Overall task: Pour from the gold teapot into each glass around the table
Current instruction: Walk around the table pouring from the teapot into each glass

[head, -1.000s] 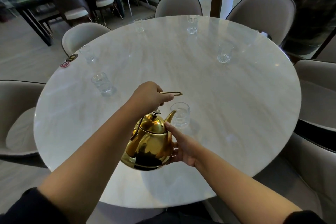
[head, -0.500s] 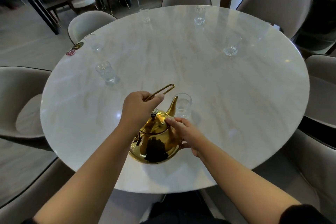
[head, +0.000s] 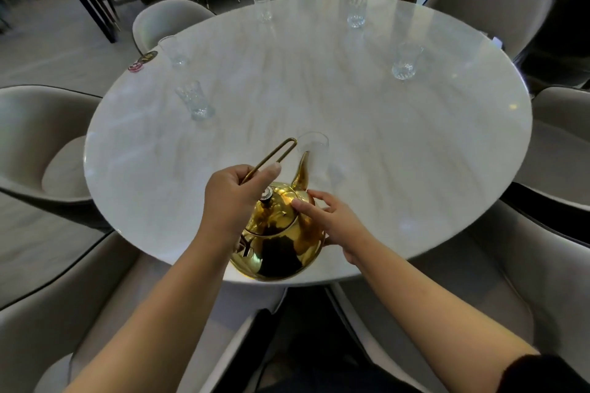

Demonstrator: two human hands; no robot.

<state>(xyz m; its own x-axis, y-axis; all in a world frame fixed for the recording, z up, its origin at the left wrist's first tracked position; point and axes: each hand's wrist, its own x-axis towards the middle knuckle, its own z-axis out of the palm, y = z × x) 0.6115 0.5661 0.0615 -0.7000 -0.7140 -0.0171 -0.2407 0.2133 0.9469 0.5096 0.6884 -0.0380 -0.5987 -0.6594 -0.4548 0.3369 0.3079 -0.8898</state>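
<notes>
Presently the teapot point(head: 277, 233) is at the near edge of the table point(head: 415, 143), its base overlapping the rim in this view; whether it rests there or hangs is not clear. Its spout point(head: 302, 169) points at the nearest glass point(head: 313, 153) and appears level with its wall, not above the mouth.

Risks, as judged:
- A pour begun from this height would likely strike the glass wall or run onto the table; the spout needs to rise over the rim first.
- The spout sits just beside the glass; a forward push could knock it over.
- The lid point(head: 271, 210) could slip on tilting if the steadying fingers lift away.
- The handle point(head: 271, 155) is thin and the grip sits low on it, so the pot may swing.

Left hand point(head: 236, 198): closed around the wire handle, thumb on top, forearm reaching in from lower left. Right hand point(head: 329, 220): fingers spread and laid flat on the pot's shoulder and lid edge, steadying rather than gripping.

Five other glasses stand well apart round the table; their contents cannot be told.
</notes>
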